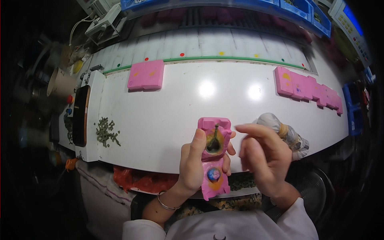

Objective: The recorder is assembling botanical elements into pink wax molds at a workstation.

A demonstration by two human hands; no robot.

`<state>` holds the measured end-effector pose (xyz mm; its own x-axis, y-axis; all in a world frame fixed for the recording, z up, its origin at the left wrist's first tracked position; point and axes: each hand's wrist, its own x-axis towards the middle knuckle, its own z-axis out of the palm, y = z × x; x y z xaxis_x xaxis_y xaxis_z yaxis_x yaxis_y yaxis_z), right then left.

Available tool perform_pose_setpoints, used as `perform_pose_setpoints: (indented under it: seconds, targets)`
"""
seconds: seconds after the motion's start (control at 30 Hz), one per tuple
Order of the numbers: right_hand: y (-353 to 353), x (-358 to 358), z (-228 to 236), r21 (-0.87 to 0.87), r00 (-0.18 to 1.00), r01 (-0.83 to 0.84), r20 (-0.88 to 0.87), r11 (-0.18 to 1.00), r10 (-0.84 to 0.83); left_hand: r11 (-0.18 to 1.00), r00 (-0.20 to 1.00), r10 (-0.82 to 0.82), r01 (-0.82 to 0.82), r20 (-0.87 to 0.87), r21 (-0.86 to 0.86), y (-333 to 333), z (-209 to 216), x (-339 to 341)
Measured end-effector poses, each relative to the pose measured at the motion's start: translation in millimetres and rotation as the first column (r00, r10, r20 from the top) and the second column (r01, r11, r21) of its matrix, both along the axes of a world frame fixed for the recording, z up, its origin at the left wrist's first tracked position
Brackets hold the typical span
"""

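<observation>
My left hand [192,164] is wrapped round an opened pink two-part mould [225,124], its thumb along the left edge and fingertips showing at the right. The upper half has a round cavity with a narrow channel, and dark green material [214,145] lies in it. In the lower half sits a round blue and pink patch [214,174], too small to tell whether it is a lump or a stained hollow. Just right of the mould is my right hand [266,156], index finger stretched toward it, the other fingers loosely bent and apart, nothing visible in them.
Closed pink moulds stand at the back left [146,75] and in a row [306,88] at the right. Small green pieces [106,132] lie at the left beside a white-framed device [82,116]. A tied grey bundle [286,130] rests right of my right hand. Blue bins [200,5] line the back.
</observation>
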<state>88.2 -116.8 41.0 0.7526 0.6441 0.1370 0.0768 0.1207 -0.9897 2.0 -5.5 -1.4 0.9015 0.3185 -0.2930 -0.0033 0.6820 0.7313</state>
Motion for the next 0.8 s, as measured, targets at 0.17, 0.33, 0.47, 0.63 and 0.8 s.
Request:
perform_pose_setpoints:
  seconds: [0.17, 0.33, 0.47, 0.63, 0.8]
  targets:
    - [4.7, -2.4, -12.9, -0.128, 0.978, -0.013, 0.204, 0.992, 0.04, 0.983, 1.0, -0.009, 0.012, -0.019, 0.184, -1.0, 5.4, -4.7]
    - [1.5, -3.8, -14.1, -0.163, 0.993, 0.0, 0.112, 0.987, 0.019, 0.969, 0.998, -0.031, 0.043, -0.053, 0.243, -1.4, 8.6, -5.8]
    - [-2.7, -4.1, -15.4, -0.142, 0.998, 0.001, 0.066, 0.99, 0.009, 0.958, 0.998, -0.024, 0.037, -0.052, 0.283, -4.1, 10.8, -4.1]
    - [-0.4, -6.1, -17.1, -0.207, 0.99, 0.043, 0.138, 0.977, -0.014, 0.921, 0.996, 0.082, -0.065, -0.028, 0.385, -10.4, 11.9, 1.4]
    - [-2.6, -2.3, -19.7, -0.205, 1.0, 0.014, -0.001, 0.979, -0.015, 0.902, 0.992, 0.124, -0.112, -0.001, 0.418, -13.8, 9.0, 2.3]
